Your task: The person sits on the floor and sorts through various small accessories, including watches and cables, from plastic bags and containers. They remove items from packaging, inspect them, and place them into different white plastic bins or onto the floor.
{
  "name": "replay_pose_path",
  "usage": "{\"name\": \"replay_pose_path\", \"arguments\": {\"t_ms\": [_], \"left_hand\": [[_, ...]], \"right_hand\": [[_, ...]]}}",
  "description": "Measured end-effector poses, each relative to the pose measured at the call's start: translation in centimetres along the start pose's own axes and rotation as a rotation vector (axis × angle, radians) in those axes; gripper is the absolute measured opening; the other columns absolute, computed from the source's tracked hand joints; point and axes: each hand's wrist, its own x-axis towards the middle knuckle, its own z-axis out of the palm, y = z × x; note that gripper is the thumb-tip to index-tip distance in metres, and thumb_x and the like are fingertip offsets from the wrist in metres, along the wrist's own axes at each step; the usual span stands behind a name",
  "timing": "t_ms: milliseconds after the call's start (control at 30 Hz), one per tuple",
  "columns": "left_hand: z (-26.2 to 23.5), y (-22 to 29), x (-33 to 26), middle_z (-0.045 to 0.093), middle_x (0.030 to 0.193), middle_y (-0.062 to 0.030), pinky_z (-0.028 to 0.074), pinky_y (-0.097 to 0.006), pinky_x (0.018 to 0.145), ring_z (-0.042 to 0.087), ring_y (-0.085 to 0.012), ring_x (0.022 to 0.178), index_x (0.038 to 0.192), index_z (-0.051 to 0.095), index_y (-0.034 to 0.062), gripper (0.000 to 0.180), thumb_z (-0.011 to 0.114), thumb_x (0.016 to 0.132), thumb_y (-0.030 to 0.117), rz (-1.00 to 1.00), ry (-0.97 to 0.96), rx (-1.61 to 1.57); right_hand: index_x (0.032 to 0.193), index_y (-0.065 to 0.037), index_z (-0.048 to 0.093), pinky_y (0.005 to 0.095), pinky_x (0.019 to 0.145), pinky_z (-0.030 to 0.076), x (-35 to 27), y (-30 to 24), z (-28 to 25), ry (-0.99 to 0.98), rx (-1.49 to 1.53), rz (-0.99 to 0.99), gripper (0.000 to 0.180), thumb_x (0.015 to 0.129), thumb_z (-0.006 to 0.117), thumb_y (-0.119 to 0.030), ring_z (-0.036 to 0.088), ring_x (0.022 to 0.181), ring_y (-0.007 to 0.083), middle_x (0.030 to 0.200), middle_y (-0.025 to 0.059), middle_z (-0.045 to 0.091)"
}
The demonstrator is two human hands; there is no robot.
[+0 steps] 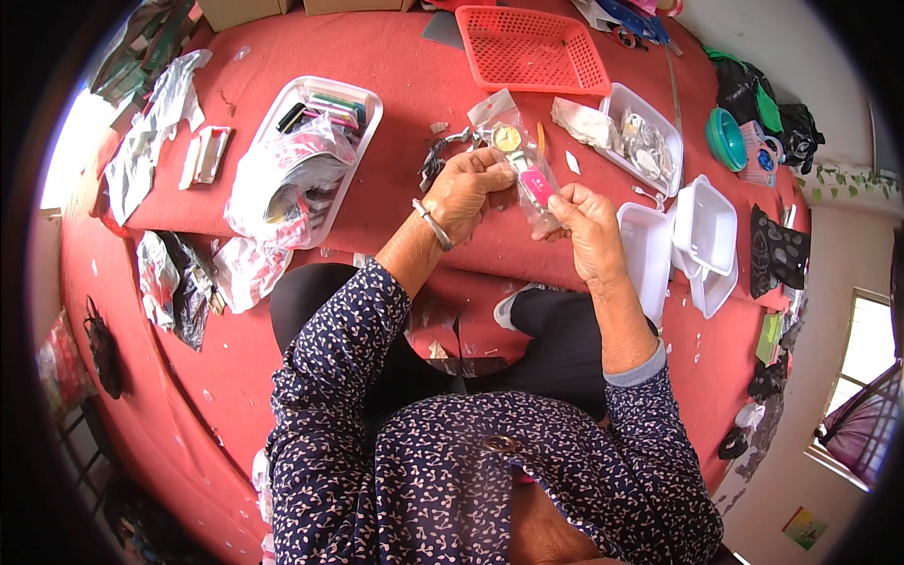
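A wristwatch (524, 162) with a gold-rimmed round face and a pink strap sits partly inside a small clear plastic bag (530, 179). My left hand (468, 185), with a metal bangle on the wrist, pinches the watch and the bag's upper part near the face. My right hand (586, 223) grips the bag's lower end around the pink strap. Both hands are raised over the red table (395, 56), just in front of my lap.
A red mesh basket (532, 47) stands at the back. A white tray (320, 141) with plastic bags and strips lies to the left. White trays (706, 231) stand to the right, one holding bagged items (645, 141). Crumpled bags (179, 282) lie at the left edge.
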Motion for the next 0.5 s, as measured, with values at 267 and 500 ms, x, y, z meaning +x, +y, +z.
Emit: {"name": "replay_pose_path", "arguments": {"t_ms": [267,500], "left_hand": [[0.7,0.1,-0.2,0.058,0.077,-0.0016,0.044,-0.021,0.055,0.055,-0.0082,0.066,0.09,0.054,0.0027,0.01,0.052,0.081,0.007,0.0,0.16,-0.122],[-3.7,-0.6,0.7,0.055,0.091,-0.0061,0.039,-0.026,0.068,0.051,-0.0147,0.083,0.096,0.053,0.0064,0.021,0.053,0.078,0.016,-0.077,0.682,0.111]], "right_hand": [[0.08,0.001,0.054,0.0211,0.051,0.045,-0.3,0.6,0.4,-0.034,-0.026,0.032,0.011,0.08,0.056,-0.01,0.057,0.057,0.0109,0.068,0.0084,0.06],[0.08,0.001,0.053,0.0236,0.049,0.047,0.2,4.3,2.8,-0.058,0.133,0.334,0.011,0.079,0.054,-0.01,0.058,0.055,0.0153,0.07,0.0089,0.06]]}}
